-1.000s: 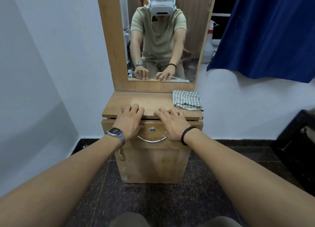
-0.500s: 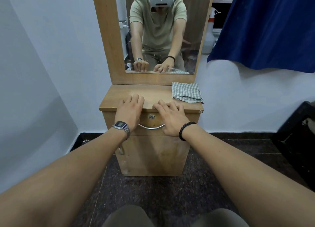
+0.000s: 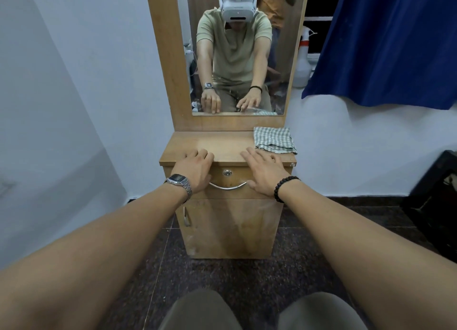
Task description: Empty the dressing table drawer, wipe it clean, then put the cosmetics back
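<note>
Two forearms reached to the dressing table (image 3: 223,144), whose drawer (image 3: 237,185) sat closed under the top. Left hand (image 3: 195,167) and right hand (image 3: 264,170) lay flat over the front edge, fingers relaxed, grasping nothing. Checked cloth (image 3: 273,140) rested at the right rear corner. No cosmetics were visible.

Matt wooden drawer (image 3: 237,181), shiny metal handle (image 3: 227,186).

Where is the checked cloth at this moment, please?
The checked cloth lies on the dressing table top's back right corner, below the mirror, beyond the right hand.
</note>
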